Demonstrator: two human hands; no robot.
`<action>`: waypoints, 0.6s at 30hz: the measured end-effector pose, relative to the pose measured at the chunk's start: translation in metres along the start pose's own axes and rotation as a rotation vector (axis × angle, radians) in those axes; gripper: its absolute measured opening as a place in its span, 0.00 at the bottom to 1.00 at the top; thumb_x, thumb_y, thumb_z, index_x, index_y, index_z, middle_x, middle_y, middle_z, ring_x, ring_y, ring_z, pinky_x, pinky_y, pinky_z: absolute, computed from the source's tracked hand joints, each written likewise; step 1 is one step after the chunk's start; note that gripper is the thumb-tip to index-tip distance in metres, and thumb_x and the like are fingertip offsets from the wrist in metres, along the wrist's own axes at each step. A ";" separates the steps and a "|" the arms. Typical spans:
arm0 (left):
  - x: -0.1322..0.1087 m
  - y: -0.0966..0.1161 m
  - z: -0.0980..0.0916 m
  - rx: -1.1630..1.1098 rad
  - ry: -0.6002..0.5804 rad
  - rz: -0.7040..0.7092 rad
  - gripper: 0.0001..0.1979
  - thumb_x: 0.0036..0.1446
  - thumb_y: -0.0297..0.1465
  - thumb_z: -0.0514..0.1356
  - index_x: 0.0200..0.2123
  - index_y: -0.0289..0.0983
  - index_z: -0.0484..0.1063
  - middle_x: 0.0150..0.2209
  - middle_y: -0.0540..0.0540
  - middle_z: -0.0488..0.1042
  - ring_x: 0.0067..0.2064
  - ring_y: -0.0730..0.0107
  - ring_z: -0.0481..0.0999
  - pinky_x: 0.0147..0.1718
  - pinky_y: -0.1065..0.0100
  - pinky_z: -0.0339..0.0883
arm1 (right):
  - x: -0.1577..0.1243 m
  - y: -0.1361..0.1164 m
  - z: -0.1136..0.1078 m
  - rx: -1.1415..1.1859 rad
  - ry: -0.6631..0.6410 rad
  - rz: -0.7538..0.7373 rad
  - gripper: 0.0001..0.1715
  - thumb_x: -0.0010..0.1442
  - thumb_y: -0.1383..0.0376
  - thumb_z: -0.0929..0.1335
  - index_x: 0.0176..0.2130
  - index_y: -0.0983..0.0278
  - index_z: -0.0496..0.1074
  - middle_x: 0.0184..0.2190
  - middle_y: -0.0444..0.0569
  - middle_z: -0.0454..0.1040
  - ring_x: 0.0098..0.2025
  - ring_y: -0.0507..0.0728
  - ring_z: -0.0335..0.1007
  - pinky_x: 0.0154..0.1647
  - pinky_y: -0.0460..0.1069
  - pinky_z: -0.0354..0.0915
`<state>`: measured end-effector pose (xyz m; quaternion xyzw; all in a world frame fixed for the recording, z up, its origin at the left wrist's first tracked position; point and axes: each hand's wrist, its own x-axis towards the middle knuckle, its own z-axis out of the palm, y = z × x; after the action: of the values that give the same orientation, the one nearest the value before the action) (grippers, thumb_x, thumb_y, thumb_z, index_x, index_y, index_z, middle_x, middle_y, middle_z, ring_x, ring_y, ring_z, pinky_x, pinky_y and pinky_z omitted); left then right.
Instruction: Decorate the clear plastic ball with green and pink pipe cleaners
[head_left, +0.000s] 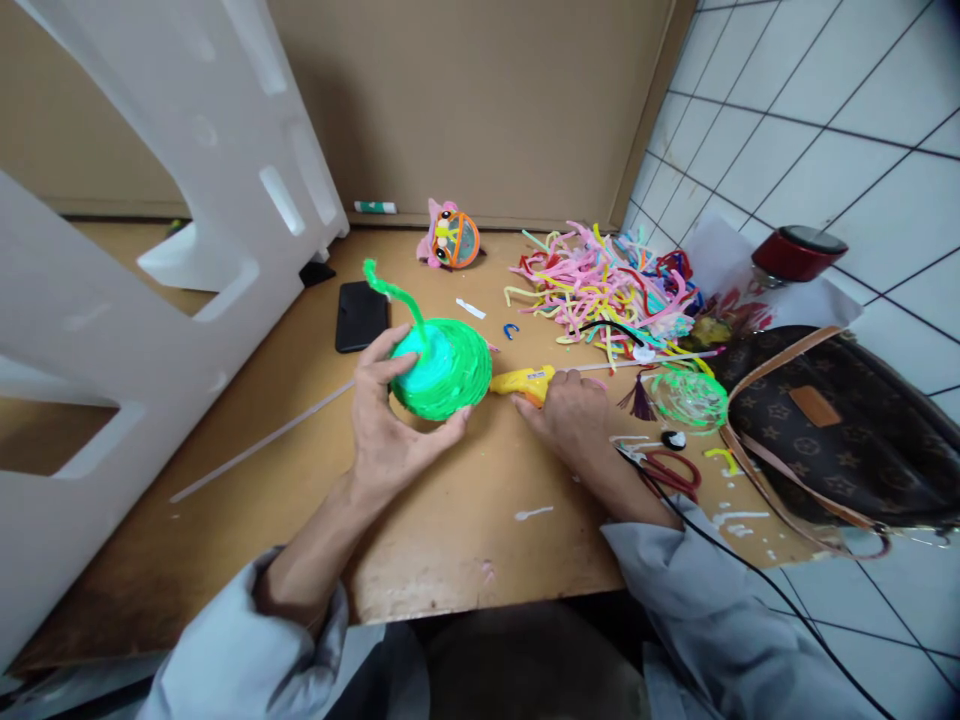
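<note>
My left hand (386,420) is wrapped round a green pipe-cleaner ball (459,370), turquoise toward its left side. A loose green pipe-cleaner end (397,293) sticks up from it and curls at the tip. My right hand (574,415) grips a yellow glue gun (529,382) by its handle. The gun's nozzle points left at the ball's right side; whether it touches cannot be made out. A clear glue stick (622,363) runs out behind the gun.
A heap of coloured pipe cleaners (600,280) lies at the back right. Nearby are red-handled scissors (671,475), a brown handbag (847,430), a red-lidded bottle (780,270), a black phone-like slab (361,316), an orange-and-pink figure (450,238) and another glue stick (262,442). A black cord (742,560) crosses my right sleeve.
</note>
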<state>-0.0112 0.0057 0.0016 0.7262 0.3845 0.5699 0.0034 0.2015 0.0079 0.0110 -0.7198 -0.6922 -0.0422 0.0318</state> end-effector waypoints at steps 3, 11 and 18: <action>-0.001 0.001 0.001 -0.008 -0.005 0.007 0.35 0.45 0.39 0.75 0.53 0.45 0.61 0.59 0.39 0.66 0.62 0.48 0.70 0.57 0.43 0.69 | 0.003 0.001 0.001 0.055 -0.033 0.053 0.28 0.61 0.52 0.67 0.48 0.74 0.74 0.44 0.67 0.79 0.44 0.67 0.78 0.38 0.53 0.66; -0.002 0.002 0.003 -0.030 -0.023 0.018 0.34 0.47 0.39 0.74 0.53 0.44 0.62 0.59 0.38 0.67 0.61 0.47 0.71 0.56 0.42 0.70 | 0.001 0.005 0.007 0.116 0.001 0.136 0.23 0.59 0.58 0.67 0.48 0.71 0.72 0.38 0.61 0.81 0.39 0.65 0.78 0.34 0.52 0.63; -0.006 0.000 0.005 -0.011 -0.050 0.018 0.36 0.47 0.41 0.74 0.54 0.44 0.60 0.60 0.36 0.67 0.61 0.47 0.71 0.54 0.42 0.71 | -0.003 0.016 0.005 0.161 0.343 0.143 0.17 0.61 0.58 0.65 0.45 0.68 0.70 0.40 0.60 0.78 0.38 0.63 0.74 0.32 0.51 0.58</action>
<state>-0.0074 0.0049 -0.0052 0.7437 0.3746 0.5536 0.0120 0.2173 0.0047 0.0055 -0.7444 -0.6250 -0.1063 0.2096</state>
